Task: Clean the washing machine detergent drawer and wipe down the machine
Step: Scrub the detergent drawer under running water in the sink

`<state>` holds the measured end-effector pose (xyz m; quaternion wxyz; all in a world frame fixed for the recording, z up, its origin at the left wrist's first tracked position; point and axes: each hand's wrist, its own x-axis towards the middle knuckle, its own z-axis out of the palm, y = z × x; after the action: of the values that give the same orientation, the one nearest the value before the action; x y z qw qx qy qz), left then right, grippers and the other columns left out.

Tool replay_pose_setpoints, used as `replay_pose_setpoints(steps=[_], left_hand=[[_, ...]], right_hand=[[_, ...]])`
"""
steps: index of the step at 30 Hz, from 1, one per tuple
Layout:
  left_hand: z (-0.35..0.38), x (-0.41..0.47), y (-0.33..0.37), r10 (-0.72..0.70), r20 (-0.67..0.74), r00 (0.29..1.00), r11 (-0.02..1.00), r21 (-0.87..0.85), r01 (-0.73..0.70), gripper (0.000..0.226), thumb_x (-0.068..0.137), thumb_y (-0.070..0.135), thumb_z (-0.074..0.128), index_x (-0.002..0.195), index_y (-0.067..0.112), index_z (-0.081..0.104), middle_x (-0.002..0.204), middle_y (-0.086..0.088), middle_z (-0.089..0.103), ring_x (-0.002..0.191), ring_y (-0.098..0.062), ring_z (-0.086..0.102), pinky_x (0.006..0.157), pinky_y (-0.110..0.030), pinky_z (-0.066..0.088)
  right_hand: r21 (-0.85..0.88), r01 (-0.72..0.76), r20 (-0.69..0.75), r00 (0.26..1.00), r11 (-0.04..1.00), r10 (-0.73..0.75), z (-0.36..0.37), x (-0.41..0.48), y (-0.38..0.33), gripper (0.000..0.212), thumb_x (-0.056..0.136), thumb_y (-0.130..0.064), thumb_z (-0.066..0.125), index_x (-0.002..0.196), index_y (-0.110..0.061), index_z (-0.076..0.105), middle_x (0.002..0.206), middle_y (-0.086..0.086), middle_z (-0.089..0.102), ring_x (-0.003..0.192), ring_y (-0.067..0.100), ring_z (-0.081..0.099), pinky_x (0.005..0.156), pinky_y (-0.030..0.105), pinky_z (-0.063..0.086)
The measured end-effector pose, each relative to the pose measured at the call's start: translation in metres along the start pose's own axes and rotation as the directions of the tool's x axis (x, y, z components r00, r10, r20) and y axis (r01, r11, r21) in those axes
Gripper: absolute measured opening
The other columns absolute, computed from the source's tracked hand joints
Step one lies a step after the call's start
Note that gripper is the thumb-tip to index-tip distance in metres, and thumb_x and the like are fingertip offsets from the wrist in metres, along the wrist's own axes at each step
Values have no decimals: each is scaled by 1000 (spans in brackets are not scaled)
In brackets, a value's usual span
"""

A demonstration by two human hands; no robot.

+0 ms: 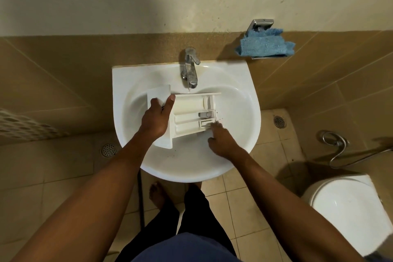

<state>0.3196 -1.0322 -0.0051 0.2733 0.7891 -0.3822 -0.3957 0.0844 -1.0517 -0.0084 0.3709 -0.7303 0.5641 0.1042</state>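
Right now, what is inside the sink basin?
The white detergent drawer lies in the sink, compartments up, under the tap. The left hand grips its front panel; the right hand touches its near right corner. Drawer and hands cover the basin's middle; no drain shows.

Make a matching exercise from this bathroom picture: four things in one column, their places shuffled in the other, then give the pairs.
Things
1. detergent drawer
2. blue cloth
3. tap
4. toilet

Places
A. draped on the metal holder on the wall
B. lower right of the view, on the tiled floor
C. mounted at the back rim of the sink
D. over the sink bowl, gripped by the left hand

Pairs: 1-D, 2-A, 3-C, 4-B
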Motion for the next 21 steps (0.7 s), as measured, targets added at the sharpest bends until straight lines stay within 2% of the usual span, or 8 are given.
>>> replay_pose_setpoints(steps=[2, 4, 9, 12, 14, 16, 19, 21], left_hand=[[1, 1, -1, 3, -7, 1000, 1000, -2, -3, 63, 98, 74, 33, 112, 14, 46, 103, -4, 60, 94, -28, 54, 86, -36, 40], [0, 1, -1, 7, -11, 1000, 1000, 9, -7, 62, 98, 73, 33, 110, 13, 45, 101, -4, 59, 92, -28, 54, 85, -36, 39], [0, 1, 1, -5, -8, 1000, 1000, 13, 6, 65, 97, 74, 32, 107, 11, 45, 83, 4, 54, 89, -28, 54, 81, -36, 37], [-1, 1, 1, -6, -2, 1000, 1000, 2, 6, 66, 97, 74, 33, 109, 11, 46, 97, -3, 59, 94, -30, 54, 83, -36, 39], [0, 0, 1, -8, -1, 1000, 1000, -3, 8, 66, 98, 74, 33, 109, 11, 46, 102, -7, 58, 96, -32, 54, 85, -37, 40], [0, 0, 1, -12, -6, 1000, 1000, 0, 12, 66, 98, 74, 34, 109, 10, 46, 101, -7, 59, 97, -32, 54, 84, -37, 39], [-2, 0, 2, -12, 0, 1000, 1000, -1, 12, 67, 97, 74, 34, 109, 10, 47, 102, -7, 59, 99, -33, 56, 85, -37, 40], [-5, 0, 3, -13, 10, 1000, 1000, -10, 13, 68, 97, 75, 34, 110, 9, 47, 101, -8, 60, 102, -37, 59, 89, -43, 48]], right_hand=[[48, 50, 1, 999, 998, -50, 15, -7, -13, 66, 101, -5, 46, 160, 2, 19, 169, 23, 14, 158, 34, 9, 125, 35, 15], [110, 92, -13, 996, 990, -91, 25, -11, -30, 66, 103, -7, 44, 161, 4, 14, 169, 23, 10, 159, 35, 3, 125, 36, 12], [85, 305, -11, 952, 948, -306, 49, -32, -63, 65, 99, -8, 48, 159, 3, 24, 168, 23, 18, 158, 35, 9, 126, 43, 18], [58, 338, -62, 940, 939, -335, 40, -34, -43, 60, 99, -2, 47, 158, 0, 33, 168, 17, 23, 158, 28, 16, 127, 35, 13], [13, 306, -93, 948, 952, -303, 35, -31, -35, 59, 98, -1, 47, 156, 0, 36, 167, 18, 24, 157, 31, 19, 128, 38, 16], [-1, 367, -103, 925, 930, -365, 45, -34, -48, 62, 93, -1, 48, 155, 2, 38, 166, 21, 26, 156, 33, 21, 128, 42, 22], [17, 483, -79, 873, 875, -481, 62, -41, -64, 68, 87, -1, 49, 155, 1, 39, 165, 19, 29, 156, 29, 22, 127, 40, 25], [23, 530, -101, 845, 847, -526, 43, -36, -50, 62, 84, 5, 50, 146, -2, 54, 159, 15, 43, 151, 24, 36, 125, 35, 30]])
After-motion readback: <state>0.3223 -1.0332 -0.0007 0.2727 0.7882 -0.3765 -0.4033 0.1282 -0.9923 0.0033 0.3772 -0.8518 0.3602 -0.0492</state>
